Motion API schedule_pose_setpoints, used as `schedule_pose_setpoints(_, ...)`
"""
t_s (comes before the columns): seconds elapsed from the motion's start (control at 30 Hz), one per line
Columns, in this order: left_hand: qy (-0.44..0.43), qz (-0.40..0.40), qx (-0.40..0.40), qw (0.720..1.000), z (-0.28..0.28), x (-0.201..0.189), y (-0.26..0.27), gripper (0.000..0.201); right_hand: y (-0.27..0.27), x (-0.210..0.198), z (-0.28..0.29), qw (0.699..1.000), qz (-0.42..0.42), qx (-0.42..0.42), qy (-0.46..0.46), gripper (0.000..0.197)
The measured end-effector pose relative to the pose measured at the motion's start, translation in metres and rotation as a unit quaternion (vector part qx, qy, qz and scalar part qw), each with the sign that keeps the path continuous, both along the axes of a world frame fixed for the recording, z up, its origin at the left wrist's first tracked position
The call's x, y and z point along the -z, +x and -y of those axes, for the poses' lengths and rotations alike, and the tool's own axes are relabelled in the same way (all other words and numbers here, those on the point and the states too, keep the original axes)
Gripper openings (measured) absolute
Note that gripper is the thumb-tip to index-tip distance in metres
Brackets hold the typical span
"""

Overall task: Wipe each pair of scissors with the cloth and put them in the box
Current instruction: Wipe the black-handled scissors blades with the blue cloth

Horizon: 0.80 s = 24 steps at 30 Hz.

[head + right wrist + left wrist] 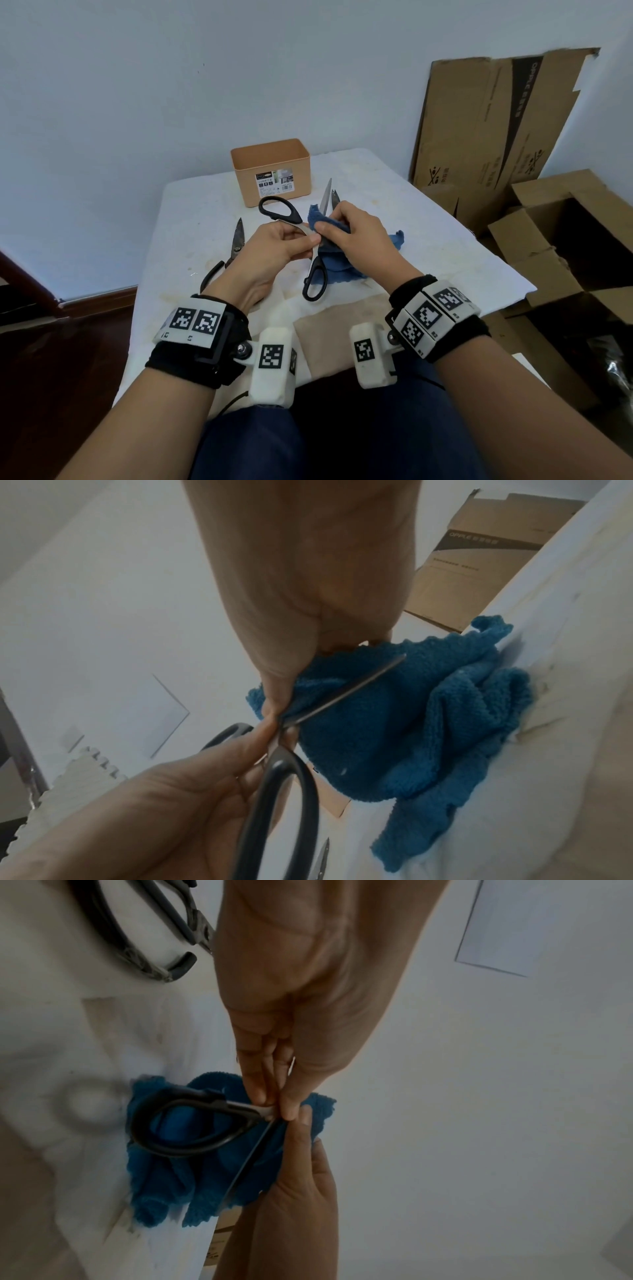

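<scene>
A pair of black-handled scissors [293, 213] is held spread open above the white table [428, 246]. My left hand [308, 240] pinches them near the pivot [270, 1110], one handle loop [181, 1123] hanging below. My right hand [325, 226] grips the blue cloth [394, 240] and presses a fold of it around one blade [342, 693]; the rest of the cloth [428, 723] trails on the table. A second, older pair of scissors [237, 240] lies on the table under my left hand, also in the left wrist view [137, 934]. The orange box [246, 171] stands open behind.
A flattened cardboard sheet [496, 120] leans on the wall at the right, and open cardboard boxes [565, 240] stand on the floor beside the table. A beige patch [342, 329] lies at the table's near edge. A dark wooden floor [51, 359] is at the left.
</scene>
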<state>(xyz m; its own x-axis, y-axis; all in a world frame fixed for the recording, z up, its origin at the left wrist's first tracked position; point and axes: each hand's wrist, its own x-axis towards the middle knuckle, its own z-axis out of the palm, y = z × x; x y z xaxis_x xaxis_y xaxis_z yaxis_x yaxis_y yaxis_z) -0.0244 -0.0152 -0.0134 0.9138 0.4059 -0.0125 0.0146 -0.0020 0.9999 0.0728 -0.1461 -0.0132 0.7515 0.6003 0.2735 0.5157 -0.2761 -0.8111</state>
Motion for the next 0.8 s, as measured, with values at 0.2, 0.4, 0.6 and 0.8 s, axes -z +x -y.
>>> schedule_pose_setpoints(0.2, -0.009, 0.002, 0.017, 1.000, 0.001, 0.001, -0.002, 0.025, 0.004, -0.006, -0.003, 0.999, 0.038, 0.029, -0.007, 0.027)
schedule_pose_setpoints(0.4, -0.031, -0.012, 0.031, 0.999, -0.002, 0.003, -0.005, 0.024, 0.008, -0.009, -0.001, 0.999, 0.034, 0.033, -0.018, 0.029)
schedule_pose_setpoints(0.6, -0.050, -0.025, 0.022, 0.998, -0.009, 0.001, -0.007, 0.013, 0.012, -0.008, 0.008, 0.986, -0.031, 0.116, 0.117, 0.027)
schedule_pose_setpoints(0.8, -0.079, -0.023, 0.026, 0.996, -0.008, 0.000, -0.005, 0.014, 0.006, -0.008, 0.012, 0.989, -0.085, 0.036, 0.120, 0.012)
